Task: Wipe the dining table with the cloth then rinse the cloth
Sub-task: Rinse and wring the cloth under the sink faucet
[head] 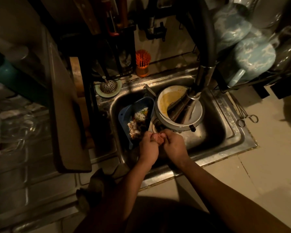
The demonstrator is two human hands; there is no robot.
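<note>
Where the dim counter ends at far left, a wooden board (69, 118) leans beside the steel sink (225, 132). A grey cloth (97, 184) drapes over the sink's front rim, under the left forearm. Within the basin, a blue strainer basket (124, 118) holds food scraps. Just beside it, the left hand (149, 146) and right hand (174, 145) meet over the basin, both with fingers curled tightly round a small pinkish wad (158, 138). Whether that wad is cloth cannot be told in this light. Behind them a white bowl (196, 113) with yellow residue sits under the faucet (196, 93). Blue mugs (252, 54) stand on the rack at right.
</note>
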